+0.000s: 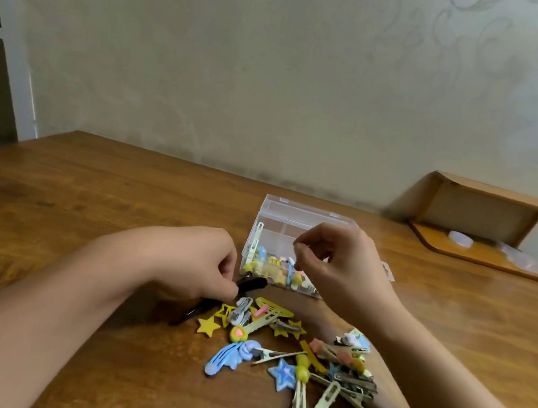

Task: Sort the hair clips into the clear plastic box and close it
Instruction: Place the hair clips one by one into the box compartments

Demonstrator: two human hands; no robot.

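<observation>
Between the hands, loose hair clips (292, 349) litter the tabletop (88, 199); left hand (197, 263) pinches a black clip (251, 283), right hand (338, 265) hovers empty, fingers loosely curled, over the open clear box (278, 226).

Two bare forearms reach in from the lower edge, uncovered as far as they show. The left hand (197, 263) and the right hand (338, 265) are bare too, with short, plain fingernails where any can be seen.
</observation>
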